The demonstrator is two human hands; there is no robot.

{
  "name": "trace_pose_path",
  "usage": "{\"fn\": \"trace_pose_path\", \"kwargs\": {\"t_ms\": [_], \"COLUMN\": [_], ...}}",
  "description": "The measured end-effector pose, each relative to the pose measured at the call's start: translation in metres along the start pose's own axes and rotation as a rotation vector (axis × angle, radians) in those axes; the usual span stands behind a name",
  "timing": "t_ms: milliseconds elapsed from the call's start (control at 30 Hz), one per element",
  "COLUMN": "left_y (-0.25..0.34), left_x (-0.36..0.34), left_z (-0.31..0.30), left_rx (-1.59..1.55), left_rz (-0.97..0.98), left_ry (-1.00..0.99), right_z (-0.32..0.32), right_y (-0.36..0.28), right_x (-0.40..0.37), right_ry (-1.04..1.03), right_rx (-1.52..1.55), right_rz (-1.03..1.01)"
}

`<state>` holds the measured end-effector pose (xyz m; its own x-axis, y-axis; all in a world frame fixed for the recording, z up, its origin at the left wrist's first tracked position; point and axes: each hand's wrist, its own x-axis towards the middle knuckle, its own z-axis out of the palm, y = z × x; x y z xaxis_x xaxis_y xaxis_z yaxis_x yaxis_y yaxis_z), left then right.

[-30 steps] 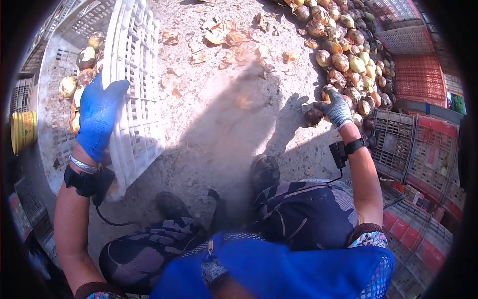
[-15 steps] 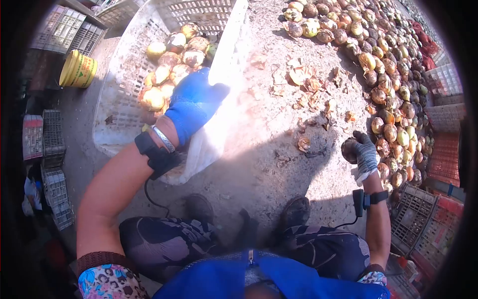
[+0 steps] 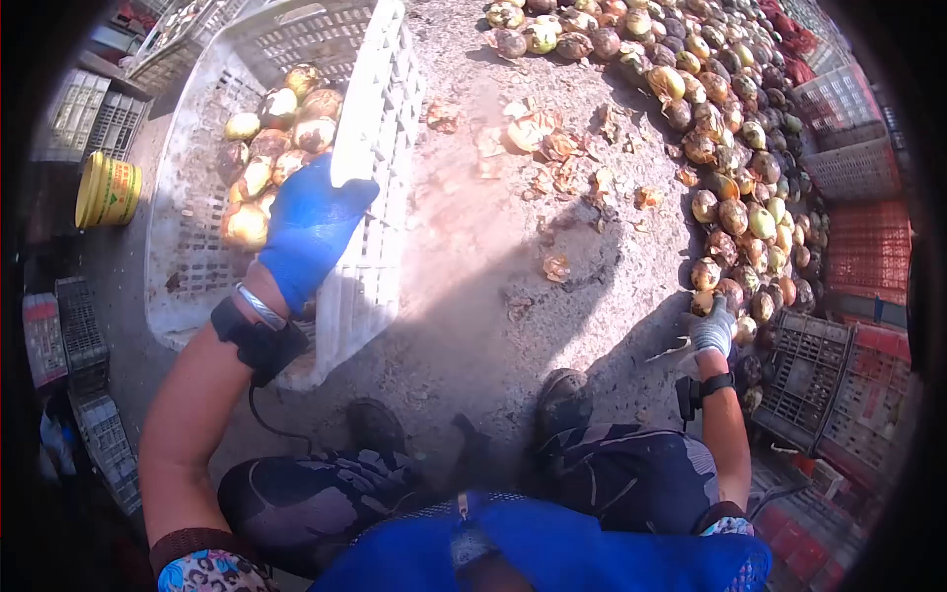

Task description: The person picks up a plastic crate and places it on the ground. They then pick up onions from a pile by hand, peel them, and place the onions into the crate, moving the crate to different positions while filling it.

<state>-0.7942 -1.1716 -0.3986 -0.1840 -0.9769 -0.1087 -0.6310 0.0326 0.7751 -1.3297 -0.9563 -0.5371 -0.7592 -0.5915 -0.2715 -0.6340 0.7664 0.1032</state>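
Observation:
My left hand [image 3: 318, 219], in a blue glove, grips the right side rim of a white plastic crate [image 3: 367, 109], with the thumb over the edge. Several brown and yellow onions [image 3: 268, 148] sit inside the crate, just beyond that hand. My right hand [image 3: 712, 328], in a grey and white glove, is at the near left edge of a long onion pile [image 3: 760, 222]. Its fingers are curled against an onion [image 3: 701, 303], partly covered by the hand.
Loose onion skins [image 3: 557, 148] litter the concrete between crate and pile. A yellow bucket [image 3: 109, 190] stands at the left. More crates [image 3: 804, 375] are stacked at the right, others [image 3: 81, 321] at the left. My shoes [image 3: 565, 400] are below, near the crate.
My view has swung right, so the crate and pile sit further left. My right hand, which held a dark onion beside the pile, is now lower against the pile's edge. My left hand stays on the crate.

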Motion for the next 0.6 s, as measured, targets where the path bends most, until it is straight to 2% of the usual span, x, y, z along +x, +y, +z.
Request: {"fn": "trace_pose_path", "kwargs": {"t_ms": [33,67,100,133,167,233,300,333,367,433,500,533,567,600], "left_y": [-0.01,-0.002,0.004,-0.01,-0.012,-0.01,-0.009,-0.017,-0.015,-0.012,-0.015,-0.018,-0.018,-0.012], "left_x": [0.005,0.002,-0.001,0.004,0.006,0.003,0.003,0.004,0.006,0.003,0.004,0.005,0.006,0.004], "left_z": [0.001,0.005,0.004,0.001,-0.001,0.0,-0.001,0.0,-0.001,-0.001,0.0,-0.001,-0.004,-0.003], "left_rx": [-0.13,-0.291,-0.443,-0.423,-0.399,-0.443,-0.341,-0.401,-0.401,-0.342,-0.367,-0.348,-0.33,-0.33], "left_rz": [-0.029,-0.086,-0.159,-0.152,-0.15,-0.157,-0.136,-0.151,-0.144,-0.12,-0.115,-0.145,-0.174,-0.177], "left_ry": [-0.056,-0.071,-0.061,-0.089,-0.094,-0.076,-0.077,-0.058,-0.052,-0.069,-0.057,-0.084,-0.108,-0.115], "right_z": [0.014,0.013,-0.002,-0.005,0.008,0.013,0.009,0.007,0.017,0.033,0.034,0.022,-0.015,-0.048], "right_y": [0.009,0.01,-0.005,-0.005,-0.004,-0.008,-0.006,-0.008,-0.006,-0.008,-0.025,-0.043,-0.078,-0.11], "right_x": [-0.004,-0.003,-0.009,-0.001,0.014,0.03,0.024,0.023,0.025,0.015,0.022,0.023,0.01,0.0], "right_ry": [0.082,0.075,0.076,0.068,0.228,0.114,0.092,0.081,0.055,0.137,0.055,-0.198,-0.302,-0.352], "right_rx": [0.027,0.158,0.123,0.103,0.106,0.11,0.151,0.196,0.331,0.783,1.095,1.516,1.73,1.799], "right_rz": [-0.006,0.034,0.068,0.045,-0.059,0.099,0.104,0.102,0.205,0.189,0.251,0.192,0.226,0.21]}}
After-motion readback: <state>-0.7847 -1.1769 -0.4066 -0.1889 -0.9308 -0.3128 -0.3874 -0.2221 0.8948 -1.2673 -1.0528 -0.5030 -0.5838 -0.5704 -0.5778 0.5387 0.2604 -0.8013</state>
